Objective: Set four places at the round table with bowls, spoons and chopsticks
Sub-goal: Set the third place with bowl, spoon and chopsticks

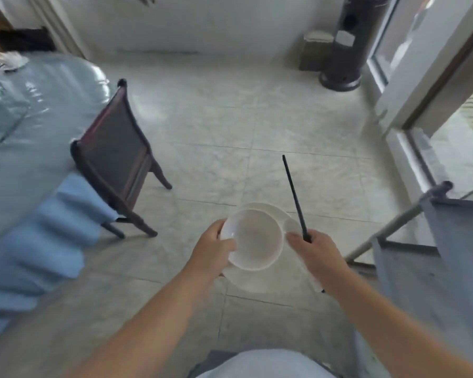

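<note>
My left hand (pixel 213 249) grips a white bowl (pixel 254 240) by its left rim, with a white plate (pixel 268 208) showing beneath and behind it. My right hand (pixel 314 255) holds black chopsticks (pixel 294 195) that point up and away, together with a white spoon (pixel 292 226) whose handle sticks out below the hand. Both hands are over the tiled floor. The round table (pixel 19 132), under a shiny cover and blue cloth, stands at the left. A place setting (pixel 10 62) lies on its far side.
A dark wooden chair (pixel 115 159) stands against the table's right edge. A grey-covered chair (pixel 453 255) is close at my right. A black cylindrical heater (pixel 350 45) and a small bin (pixel 316 50) stand by the far wall. A glass door (pixel 434 91) lies at the right.
</note>
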{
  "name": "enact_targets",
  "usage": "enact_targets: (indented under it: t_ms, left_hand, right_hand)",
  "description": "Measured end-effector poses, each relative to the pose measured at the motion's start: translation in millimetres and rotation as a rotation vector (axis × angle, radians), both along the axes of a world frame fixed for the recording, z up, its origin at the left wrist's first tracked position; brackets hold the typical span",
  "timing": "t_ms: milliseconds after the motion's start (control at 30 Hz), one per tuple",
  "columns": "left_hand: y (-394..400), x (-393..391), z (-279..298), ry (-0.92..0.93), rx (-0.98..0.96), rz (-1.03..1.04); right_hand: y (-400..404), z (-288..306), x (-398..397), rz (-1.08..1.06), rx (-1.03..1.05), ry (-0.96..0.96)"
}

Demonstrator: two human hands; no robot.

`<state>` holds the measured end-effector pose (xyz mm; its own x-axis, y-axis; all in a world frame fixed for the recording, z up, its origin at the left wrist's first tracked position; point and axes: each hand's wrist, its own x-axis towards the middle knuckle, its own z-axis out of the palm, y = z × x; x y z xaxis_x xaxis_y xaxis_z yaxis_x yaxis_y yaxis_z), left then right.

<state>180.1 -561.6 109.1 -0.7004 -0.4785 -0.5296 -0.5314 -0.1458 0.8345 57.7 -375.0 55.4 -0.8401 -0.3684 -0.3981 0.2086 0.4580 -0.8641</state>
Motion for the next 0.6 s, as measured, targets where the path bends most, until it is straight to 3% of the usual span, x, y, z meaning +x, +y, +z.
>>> enact_targets:
  t_ms: [333,600]
  left_hand:
    - [-158.3,139.7,1.6,-0.034,-0.008,0.357]
    - [-269.5,137.4,-6.6,0.008,-0.007,0.584]
  right_hand:
    - [-204.5,18.1,89.9,0.352,-0.033,-0.058]
    - [-358.6,14.2,54.9,0.604,0.040,-0.015]
